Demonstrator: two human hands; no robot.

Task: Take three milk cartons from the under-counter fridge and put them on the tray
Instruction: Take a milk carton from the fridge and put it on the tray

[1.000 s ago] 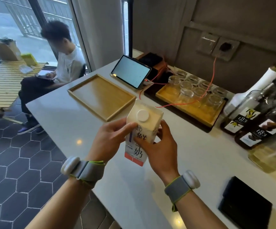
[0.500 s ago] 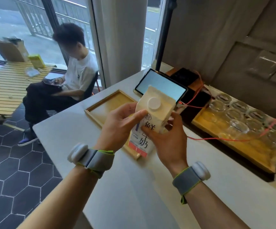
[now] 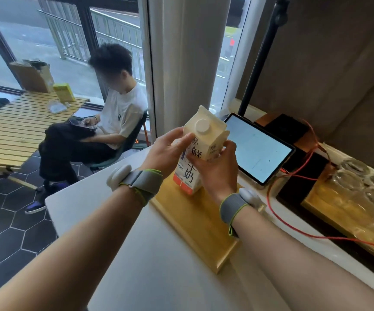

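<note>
The milk carton is showing a cream body, a white round cap, black characters and an orange-red band at its base. The tray is glowing honey-yellow wood against the white counter. A red cable is trailing beside a tablet with a black frame and pale, possibly bluish, screen. Both wristbands are showing grey with lime-green edging. The floor is displaying dark hexagonal tiles with light grout.
</note>
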